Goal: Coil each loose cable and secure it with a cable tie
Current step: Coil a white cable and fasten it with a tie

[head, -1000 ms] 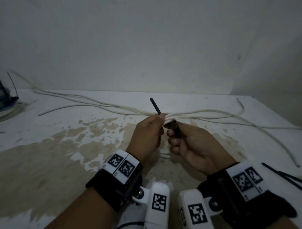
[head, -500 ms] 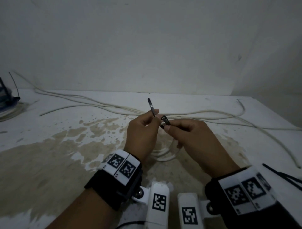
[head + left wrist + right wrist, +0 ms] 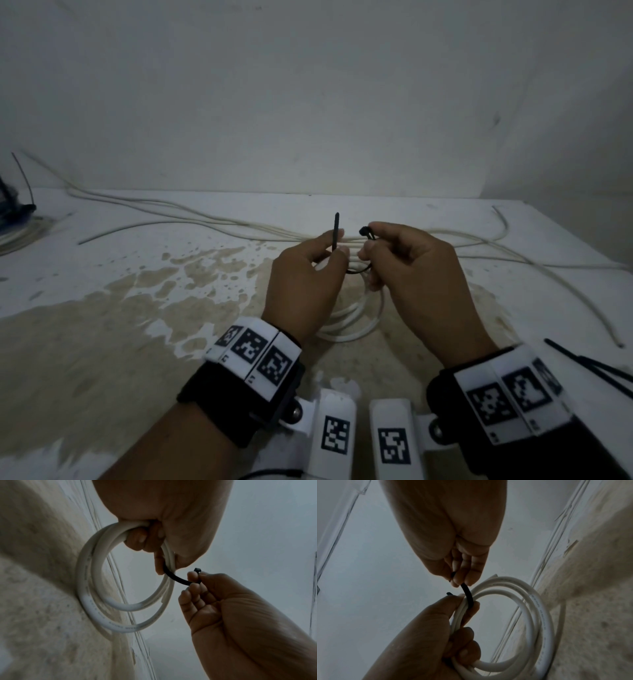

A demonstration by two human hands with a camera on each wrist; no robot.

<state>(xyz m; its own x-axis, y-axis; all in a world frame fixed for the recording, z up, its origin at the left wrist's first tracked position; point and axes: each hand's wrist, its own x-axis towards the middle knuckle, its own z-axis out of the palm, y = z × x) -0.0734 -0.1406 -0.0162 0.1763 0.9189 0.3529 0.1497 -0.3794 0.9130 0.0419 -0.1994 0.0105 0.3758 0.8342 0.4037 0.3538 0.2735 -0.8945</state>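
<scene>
Nearest, over the stained near part of the surface, both hands work on a small white coil of a few turns, held just above it. The left hand has its lower fingers curled round the top of the coil, bunching the turns, while thumb and forefinger pinch the black cable tie against the cable; the tie's pointed tail stands up past the thumb. The right hand pinches the tie's head end between thumb and fingertips, its other fingers loosely curled. So each grip is closed: the left on coil and tie together, the right on the tie alone. The tie bends under the turns but is not yet looped shut.

The cable looks springy and smooth-jacketed, likely to unwind if the left hand eases, so the hold belongs right where the turns cross. The tie is light, thin and flexible, best taken close to the head and the tip for threading.

Spare cable ties lie at the right edge. Farther back, loose cables trail along the far edge beneath the wall.
</scene>
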